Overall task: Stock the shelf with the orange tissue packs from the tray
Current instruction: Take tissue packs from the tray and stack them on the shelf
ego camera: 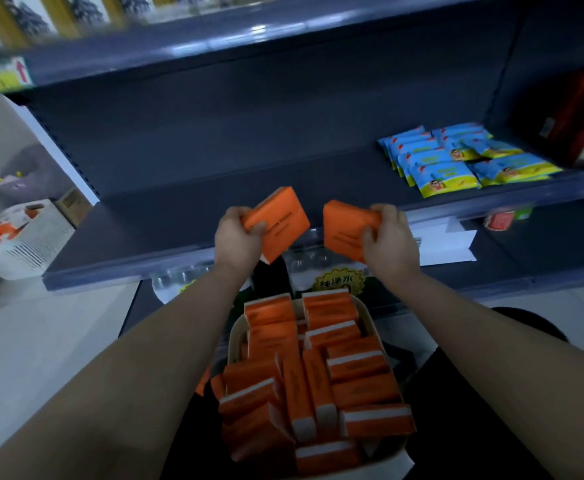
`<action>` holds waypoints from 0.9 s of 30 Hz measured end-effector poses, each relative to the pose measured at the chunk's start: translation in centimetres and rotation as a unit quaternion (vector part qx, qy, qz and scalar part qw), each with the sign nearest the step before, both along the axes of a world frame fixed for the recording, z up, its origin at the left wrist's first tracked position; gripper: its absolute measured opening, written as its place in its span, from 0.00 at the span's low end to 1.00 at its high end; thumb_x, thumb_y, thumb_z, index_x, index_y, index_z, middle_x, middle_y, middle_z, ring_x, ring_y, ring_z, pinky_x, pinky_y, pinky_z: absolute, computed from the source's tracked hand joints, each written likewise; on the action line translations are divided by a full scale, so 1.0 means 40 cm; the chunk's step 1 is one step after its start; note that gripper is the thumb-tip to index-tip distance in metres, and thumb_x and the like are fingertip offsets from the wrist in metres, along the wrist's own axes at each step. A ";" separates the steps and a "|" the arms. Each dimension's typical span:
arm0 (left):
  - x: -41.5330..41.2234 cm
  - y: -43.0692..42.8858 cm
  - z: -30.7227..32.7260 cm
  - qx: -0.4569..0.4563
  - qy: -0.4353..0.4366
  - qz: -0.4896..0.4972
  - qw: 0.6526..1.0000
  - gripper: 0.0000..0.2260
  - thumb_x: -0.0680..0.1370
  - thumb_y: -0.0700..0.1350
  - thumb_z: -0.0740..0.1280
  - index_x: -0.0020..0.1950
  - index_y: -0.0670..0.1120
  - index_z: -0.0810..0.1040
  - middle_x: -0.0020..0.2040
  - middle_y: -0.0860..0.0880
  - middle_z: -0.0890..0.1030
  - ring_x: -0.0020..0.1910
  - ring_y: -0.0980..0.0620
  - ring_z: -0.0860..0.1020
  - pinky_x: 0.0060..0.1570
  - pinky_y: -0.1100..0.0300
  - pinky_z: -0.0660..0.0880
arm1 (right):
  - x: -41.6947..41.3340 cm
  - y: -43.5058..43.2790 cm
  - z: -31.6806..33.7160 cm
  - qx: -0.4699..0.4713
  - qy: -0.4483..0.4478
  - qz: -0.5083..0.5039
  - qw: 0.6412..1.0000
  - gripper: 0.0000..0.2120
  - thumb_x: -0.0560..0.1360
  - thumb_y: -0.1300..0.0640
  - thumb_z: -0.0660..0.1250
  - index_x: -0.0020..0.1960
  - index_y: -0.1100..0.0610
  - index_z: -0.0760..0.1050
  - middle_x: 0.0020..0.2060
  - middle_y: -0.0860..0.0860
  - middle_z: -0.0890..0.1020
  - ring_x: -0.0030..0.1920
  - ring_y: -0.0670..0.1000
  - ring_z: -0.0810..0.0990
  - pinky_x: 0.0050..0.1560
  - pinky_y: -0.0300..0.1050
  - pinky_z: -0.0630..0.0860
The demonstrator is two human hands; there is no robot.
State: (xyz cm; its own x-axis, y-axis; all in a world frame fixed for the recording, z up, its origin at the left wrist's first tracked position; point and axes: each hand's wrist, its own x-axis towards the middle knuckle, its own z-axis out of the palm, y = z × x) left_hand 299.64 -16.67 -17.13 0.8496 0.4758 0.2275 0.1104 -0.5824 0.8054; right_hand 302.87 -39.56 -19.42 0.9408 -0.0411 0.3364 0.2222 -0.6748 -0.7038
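The left hand (238,239) is gripping one orange tissue pack (278,225) just left of the frame's centre, its fingers (235,213) curling over the pack's left end and the thumb pressing on the printed face. The right hand (391,241) is gripping a second orange pack (346,230) just right of centre, its fingers wrapping over the right end with the thumb on the face. The two packs are staying apart from each other, both tilted, held over the front edge of the dark shelf (179,216). The remaining packs (318,375) are lying heaped in the pale tray (375,329) at the lower centre of the frame, some flat and some on edge. Toward the right of the shelf, blue-and-yellow packets (456,161) are lying in overlapping rows, and a red box (581,109) is standing at the right edge. Bottled water (318,268) is showing under the shelf, between the wrists. A white carton (24,237) is sitting at the left edge of the frame. Both bare forearms are reaching up from the lower corners and converging toward the centre, the backs of the hands facing the camera.
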 end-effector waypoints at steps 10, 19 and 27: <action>0.150 -0.012 0.021 -0.076 -0.014 0.014 0.997 0.10 0.78 0.39 0.64 0.60 0.44 0.73 0.52 0.48 0.77 0.49 0.51 0.77 0.44 0.60 0.75 | 0.143 -0.013 0.012 0.093 -0.031 0.044 0.994 0.16 0.78 0.64 0.61 0.66 0.59 0.67 0.62 0.59 0.68 0.57 0.58 0.73 0.49 0.43 0.67; 0.296 0.026 -0.021 -0.034 0.001 0.018 0.999 0.11 0.77 0.41 0.64 0.60 0.48 0.73 0.59 0.44 0.76 0.54 0.48 0.77 0.53 0.53 0.77 | 0.254 -0.002 0.008 0.101 -0.033 0.044 0.993 0.17 0.79 0.64 0.60 0.67 0.57 0.67 0.63 0.58 0.67 0.57 0.55 0.73 0.52 0.41 0.68; 0.427 -0.003 -0.044 -0.035 0.039 -0.030 0.998 0.13 0.78 0.40 0.62 0.62 0.46 0.74 0.57 0.45 0.78 0.55 0.47 0.78 0.57 0.53 0.76 | 0.338 -0.004 -0.029 0.105 -0.036 -0.015 0.994 0.16 0.79 0.59 0.59 0.66 0.56 0.68 0.61 0.57 0.70 0.59 0.58 0.72 0.57 0.55 0.71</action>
